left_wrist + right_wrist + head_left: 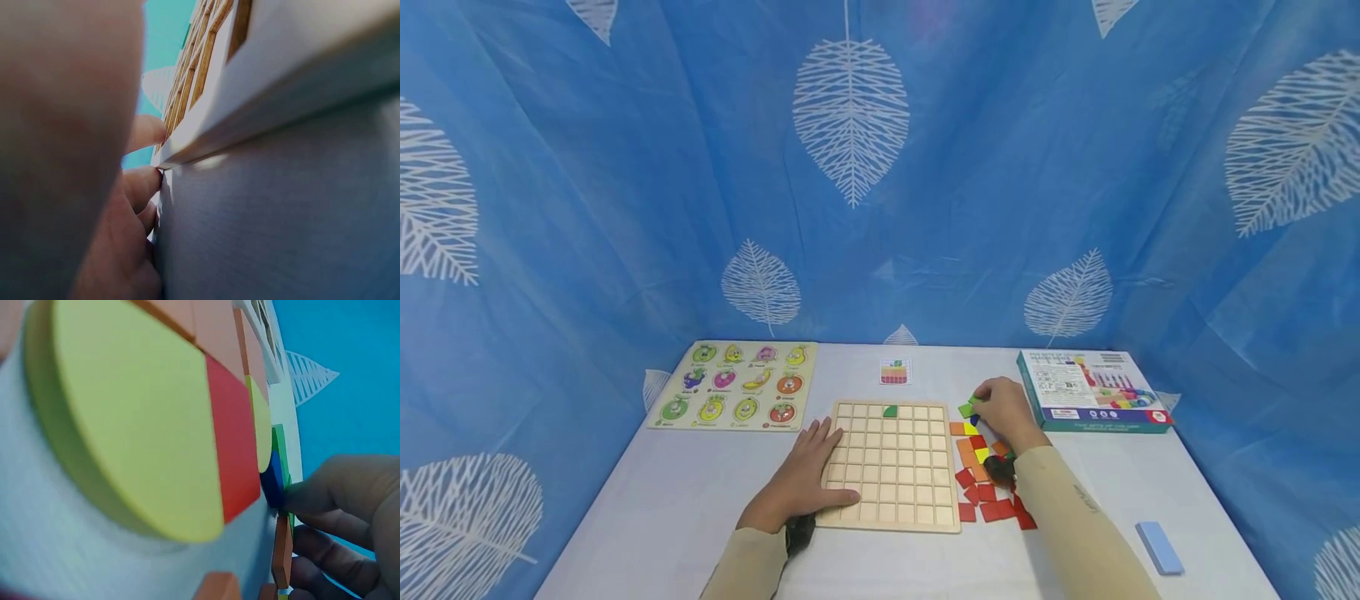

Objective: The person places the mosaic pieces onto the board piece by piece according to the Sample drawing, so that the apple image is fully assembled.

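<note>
A pale wooden grid board (895, 527) lies flat, with a green quarter-round tile (890, 412) in a cell of its far row. My left hand (805, 475) rests along the board's left side, fingers spread and thumb over the near-left cells. In the left wrist view, its fingertips (147, 132) touch the board's edge. To the board's right, my right hand (1009, 410) reaches to the far end of the loose tiles. Its thumb and fingers pinch a green tile (974, 400). The right wrist view shows a blue tile (272, 480) right at the thumb.
Red tiles (992, 510), orange tiles (966, 452) and yellow tiles (982, 455) lie scattered right of the board. A small picture card (895, 372) lies behind it. A fruit puzzle board (737, 385) is back left, a box (1093, 390) back right, a blue block (1160, 547) front right.
</note>
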